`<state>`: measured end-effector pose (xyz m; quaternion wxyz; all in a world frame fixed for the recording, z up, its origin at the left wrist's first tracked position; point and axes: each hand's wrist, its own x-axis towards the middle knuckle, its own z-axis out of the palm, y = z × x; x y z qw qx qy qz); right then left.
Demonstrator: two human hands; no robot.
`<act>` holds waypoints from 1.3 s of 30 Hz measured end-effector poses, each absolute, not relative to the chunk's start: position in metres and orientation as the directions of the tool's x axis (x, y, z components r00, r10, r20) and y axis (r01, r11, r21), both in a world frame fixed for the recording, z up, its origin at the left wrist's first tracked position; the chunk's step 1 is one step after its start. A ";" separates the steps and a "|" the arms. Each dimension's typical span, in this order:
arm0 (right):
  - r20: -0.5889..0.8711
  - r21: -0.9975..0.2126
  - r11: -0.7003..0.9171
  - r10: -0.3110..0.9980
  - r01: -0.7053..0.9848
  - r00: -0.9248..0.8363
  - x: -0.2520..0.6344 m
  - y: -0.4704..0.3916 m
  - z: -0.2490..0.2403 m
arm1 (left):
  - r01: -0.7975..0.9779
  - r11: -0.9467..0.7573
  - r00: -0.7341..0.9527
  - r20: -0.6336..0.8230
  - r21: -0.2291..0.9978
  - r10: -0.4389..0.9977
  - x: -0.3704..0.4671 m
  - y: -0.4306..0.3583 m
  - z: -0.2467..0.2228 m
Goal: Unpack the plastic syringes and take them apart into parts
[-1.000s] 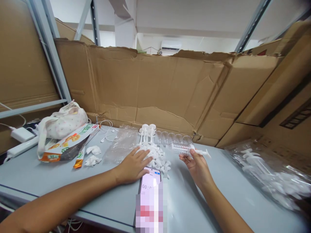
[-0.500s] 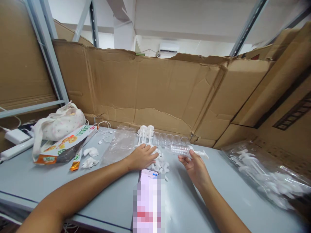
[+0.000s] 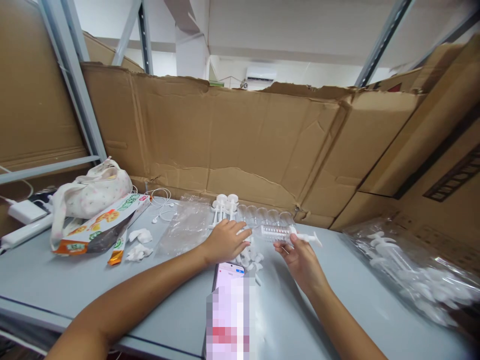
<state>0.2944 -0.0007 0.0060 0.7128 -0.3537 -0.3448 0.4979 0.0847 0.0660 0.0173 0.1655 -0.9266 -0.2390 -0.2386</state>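
My right hand (image 3: 302,262) grips a large clear plastic syringe (image 3: 275,231) near its flange. The syringe lies sideways, its ribbed barrel pointing left and its white plunger handle sticking out to the right. My left hand (image 3: 227,241), fingers apart and reaching right, is over a heap of small white plastic parts (image 3: 250,259); its fingertips hide part of the heap. Behind it lie several white plungers (image 3: 223,204) with round ends. A row of clear barrels (image 3: 263,215) lies along the cardboard, behind the held syringe.
A phone (image 3: 229,282) lies before my left hand. Leftward are a clear plastic bag (image 3: 186,225), crumpled tissues (image 3: 139,245), earphones (image 3: 161,205), a snack box (image 3: 107,220) and a cloth bag (image 3: 97,192). A bag of white parts (image 3: 408,275) sits right. Cardboard (image 3: 240,135) walls the back.
My left hand has shifted slightly right and its fingers now stretch toward the syringe's tip. The syringe has turned a little in my right hand, showing printed marks on its barrel.
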 end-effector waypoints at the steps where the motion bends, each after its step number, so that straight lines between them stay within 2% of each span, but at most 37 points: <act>1: 0.148 -0.849 0.252 0.957 -0.465 0.248 0.293 -0.002 0.007 | 0.539 -0.832 0.738 0.547 -0.127 0.395 0.083 0.063 0.020; 7: 0.169 -0.893 0.196 0.980 -0.405 0.103 0.283 -0.013 0.012 | 0.518 -0.829 0.611 0.586 0.213 0.532 0.070 0.039 0.032; 11: 0.122 -0.934 0.080 0.988 -0.349 -0.100 0.274 -0.024 0.014 | 0.452 -0.807 0.647 0.482 0.381 0.590 0.066 0.020 0.035; 15: 0.132 -0.950 0.046 0.956 -0.310 -0.264 0.266 -0.031 0.014 | 0.360 -0.574 0.562 0.320 0.736 0.763 0.069 0.003 0.033; 17: 0.112 -0.966 0.027 0.941 -0.259 -0.320 0.263 -0.035 0.013 | 0.260 -0.432 0.568 0.225 0.864 0.792 0.072 -0.004 0.032; 19: 0.101 -0.976 0.027 0.934 -0.215 -0.343 0.261 -0.037 0.012 | 0.219 -0.390 0.610 0.186 0.895 0.770 0.073 -0.009 0.033; 21: 0.110 -0.978 0.038 0.929 -0.203 -0.352 0.261 -0.039 0.012 | 0.260 -0.448 0.630 0.201 0.855 0.750 0.071 -0.013 0.035; 23: 0.122 -0.975 0.044 0.927 -0.220 -0.354 0.262 -0.039 0.013 | 0.312 -0.501 0.604 0.239 0.807 0.761 0.066 -0.013 0.039; 25: 0.128 -0.969 0.040 0.924 -0.242 -0.359 0.262 -0.039 0.016 | 0.314 -0.492 0.528 0.282 0.812 0.801 0.059 -0.010 0.042; 28: 0.121 -0.976 0.027 0.893 -0.217 -0.434 0.258 -0.040 0.019 | 0.199 -0.452 0.461 0.324 0.869 0.826 0.049 -0.002 0.043; 30: 0.079 -0.984 -0.017 0.850 -0.177 -0.521 0.254 -0.043 0.019 | 0.070 -0.388 0.538 0.293 0.919 0.790 0.046 0.000 0.040; 34: 0.011 -0.992 -0.069 0.769 -0.101 -0.639 0.246 -0.048 0.015 | -0.128 -0.134 0.707 0.186 0.983 0.682 0.048 -0.003 0.037; 36: 0.013 -0.999 -0.024 0.766 -0.048 -0.643 0.246 -0.048 0.014 | -0.150 -0.108 0.703 0.182 0.983 0.687 0.049 -0.007 0.036; 39: 0.034 -0.996 0.074 0.803 0.043 -0.595 0.248 -0.047 0.017 | -0.092 -0.164 0.654 0.184 0.982 0.734 0.050 -0.012 0.037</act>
